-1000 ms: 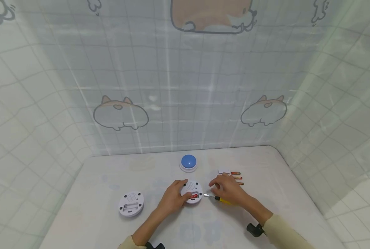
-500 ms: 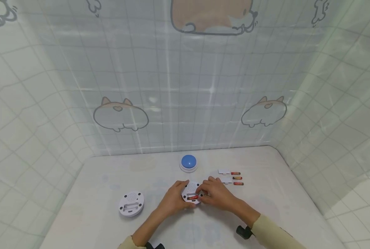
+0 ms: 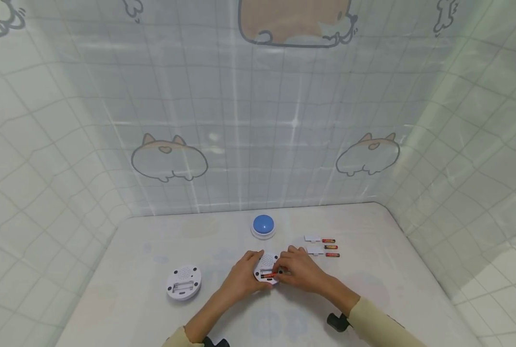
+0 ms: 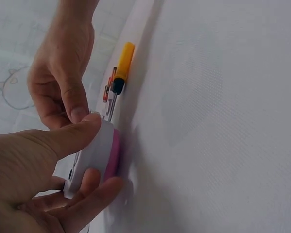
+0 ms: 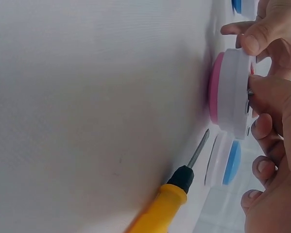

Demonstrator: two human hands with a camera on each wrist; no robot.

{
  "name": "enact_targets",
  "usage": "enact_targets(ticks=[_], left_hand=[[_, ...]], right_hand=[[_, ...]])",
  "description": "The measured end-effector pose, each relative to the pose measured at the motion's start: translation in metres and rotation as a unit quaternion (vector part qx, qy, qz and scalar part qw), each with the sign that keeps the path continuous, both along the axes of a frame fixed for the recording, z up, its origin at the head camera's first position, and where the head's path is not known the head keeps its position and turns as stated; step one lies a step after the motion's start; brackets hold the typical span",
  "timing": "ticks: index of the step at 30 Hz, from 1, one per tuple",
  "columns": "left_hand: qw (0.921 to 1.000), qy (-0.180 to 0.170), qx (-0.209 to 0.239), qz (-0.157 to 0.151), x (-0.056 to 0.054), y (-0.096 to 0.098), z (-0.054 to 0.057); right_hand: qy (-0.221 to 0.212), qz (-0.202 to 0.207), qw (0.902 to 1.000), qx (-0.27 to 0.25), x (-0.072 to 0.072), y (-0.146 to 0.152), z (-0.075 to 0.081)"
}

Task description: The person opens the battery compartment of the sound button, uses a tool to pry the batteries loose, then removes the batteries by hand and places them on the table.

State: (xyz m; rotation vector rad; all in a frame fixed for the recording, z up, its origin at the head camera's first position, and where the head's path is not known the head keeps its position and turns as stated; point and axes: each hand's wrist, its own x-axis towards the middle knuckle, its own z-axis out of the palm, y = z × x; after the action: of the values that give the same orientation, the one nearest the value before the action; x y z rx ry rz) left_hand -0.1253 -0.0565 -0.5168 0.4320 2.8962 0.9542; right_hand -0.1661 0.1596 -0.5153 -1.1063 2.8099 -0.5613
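Note:
My left hand [image 3: 242, 277] grips a round white button device [image 3: 264, 262] by its edge, thumb on the near side. The device lies upside down, its pink dome [image 5: 214, 90] against the table and its battery compartment facing up. A red battery [image 3: 267, 276] lies at the compartment's near side. My right hand [image 3: 301, 271] pinches the battery's right end between thumb and fingers; a metal tip shows by the thumb in the right wrist view. A yellow-handled screwdriver [image 5: 172, 199] lies beside the device, hidden under my right hand in the head view.
A second upturned white device [image 3: 184, 283] with a bare battery compartment lies to the left. Behind stands a blue-domed button [image 3: 263, 225]. White battery covers [image 3: 313, 250] and several batteries [image 3: 332, 247] lie at the right. A patterned curtain [image 3: 258, 120] rises behind the table.
My right hand has come left from above the screwdriver to the device and taken the battery's end. My left thumb has shifted off the battery to the device's near edge.

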Motion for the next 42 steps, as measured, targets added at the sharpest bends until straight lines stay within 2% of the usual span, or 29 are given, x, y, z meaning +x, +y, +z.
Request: enact_targets(ticks=[2,6,11,17,21,25,34,42], left_hand=[[0.9998,0.004,-0.017,0.003,0.001,0.001,-0.001],[0.9959,0.029,-0.083,0.021,0.002,0.002,-0.001],[0.9827,0.059,-0.169,0.048,0.003,-0.007,0.002],[0.9695,0.082,-0.219,0.074,0.003,-0.031,0.011],[0.9641,0.069,-0.237,0.097,0.002,-0.048,0.016],[0.9621,0.05,-0.243,0.113,0.001,-0.064,0.021],[0.9566,0.024,-0.252,0.144,0.003,-0.091,0.029],[0.9549,0.01,-0.244,0.169,0.008,-0.104,0.035]], right_hand=[[0.001,0.0,1.0,-0.005,0.001,0.002,0.002],[0.005,-0.009,0.9998,-0.019,0.001,0.009,0.007],[0.003,-0.034,0.9988,-0.036,0.001,0.024,0.013],[-0.001,-0.08,0.9959,-0.043,0.0,0.05,0.019],[0.018,-0.092,0.9947,-0.042,-0.001,0.073,0.015],[0.026,-0.111,0.9926,-0.041,-0.001,0.099,0.01],[0.004,-0.18,0.9835,-0.021,-0.003,0.151,-0.001],[0.001,-0.184,0.9828,-0.005,-0.003,0.172,-0.009]])
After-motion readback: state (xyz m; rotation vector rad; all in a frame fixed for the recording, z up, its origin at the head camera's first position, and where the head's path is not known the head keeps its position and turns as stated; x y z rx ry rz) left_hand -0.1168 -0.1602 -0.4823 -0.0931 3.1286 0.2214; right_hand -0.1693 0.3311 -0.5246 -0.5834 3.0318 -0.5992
